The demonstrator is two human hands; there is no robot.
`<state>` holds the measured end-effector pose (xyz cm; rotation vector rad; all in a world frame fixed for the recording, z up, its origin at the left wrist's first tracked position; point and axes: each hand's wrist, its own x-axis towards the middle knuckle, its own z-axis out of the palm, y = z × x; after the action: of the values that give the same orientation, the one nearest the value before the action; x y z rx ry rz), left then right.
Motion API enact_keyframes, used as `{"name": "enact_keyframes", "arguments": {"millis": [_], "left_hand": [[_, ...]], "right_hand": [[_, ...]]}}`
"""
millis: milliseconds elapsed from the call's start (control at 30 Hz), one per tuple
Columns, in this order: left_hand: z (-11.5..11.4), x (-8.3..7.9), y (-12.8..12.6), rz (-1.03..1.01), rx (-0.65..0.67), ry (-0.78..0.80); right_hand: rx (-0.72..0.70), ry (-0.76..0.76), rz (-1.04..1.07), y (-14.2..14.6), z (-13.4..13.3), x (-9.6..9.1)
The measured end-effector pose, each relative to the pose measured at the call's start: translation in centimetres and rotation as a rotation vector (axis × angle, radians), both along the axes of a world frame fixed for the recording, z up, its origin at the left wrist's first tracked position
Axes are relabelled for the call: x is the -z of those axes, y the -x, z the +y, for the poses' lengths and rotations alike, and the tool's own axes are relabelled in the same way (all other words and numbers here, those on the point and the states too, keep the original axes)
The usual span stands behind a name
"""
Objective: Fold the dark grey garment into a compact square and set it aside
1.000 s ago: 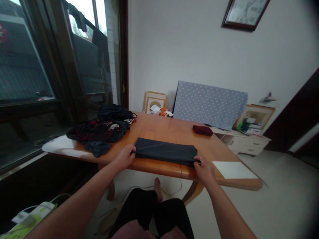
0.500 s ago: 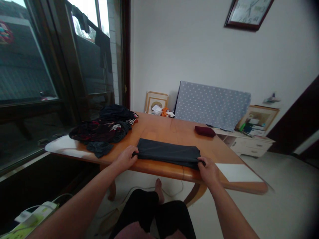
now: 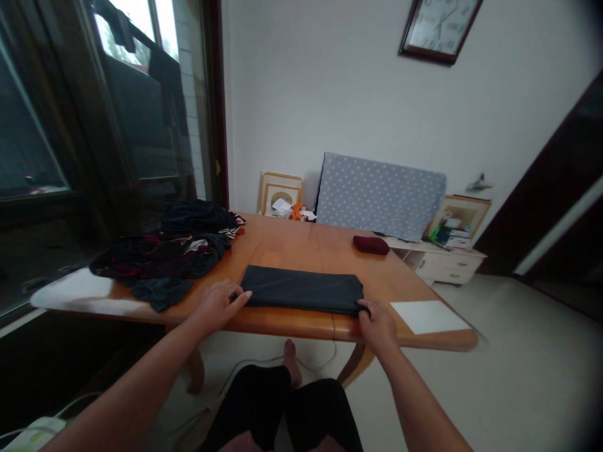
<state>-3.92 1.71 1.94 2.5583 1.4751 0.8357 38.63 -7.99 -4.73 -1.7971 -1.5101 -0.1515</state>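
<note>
A dark grey garment [image 3: 301, 290], folded into a long flat strip, lies along the near edge of the wooden table [image 3: 282, 245]. At its left end is my left hand [image 3: 219, 306], with the thumb over the corner of the cloth and the index finger close by; the other fingertips are partly hidden. My right hand [image 3: 378, 323] pinches the near right corner between thumb and fingers. The strip looks smooth and rests on the tabletop. Its kind of garment does not show.
A heap of dark, partly patterned clothes [image 3: 174, 251] lies on the table's left. Towards the far right sits a rolled maroon cloth [image 3: 371, 245]. A white sheet [image 3: 428, 316] lies near the right end. Behind stand a dotted grey cover [image 3: 381, 194] and a white cabinet [image 3: 447, 267].
The view has turned a little to the right, so everything sits further left. The near right corner of the garment now lies flatter, and my left thumb has stretched over the cloth.
</note>
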Motion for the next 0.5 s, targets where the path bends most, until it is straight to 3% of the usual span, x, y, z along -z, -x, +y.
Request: {"name": "enact_keyframes", "arguments": {"millis": [233,367,500], "left_hand": [[3.6,-2.0,-2.0,0.027,0.005,-0.054],[5.9,-1.1,-4.0,0.030,0.035,-0.085],[6.9,0.5,-5.1,0.120,0.090,0.000]], "right_hand": [[0.083,-0.069,0.203,-0.8,0.6,-1.3],[0.091,-0.118,0.442,-1.7,2.3,-2.2],[0.072,-0.134,0.575,-2.5,4.4,-2.8]]}}
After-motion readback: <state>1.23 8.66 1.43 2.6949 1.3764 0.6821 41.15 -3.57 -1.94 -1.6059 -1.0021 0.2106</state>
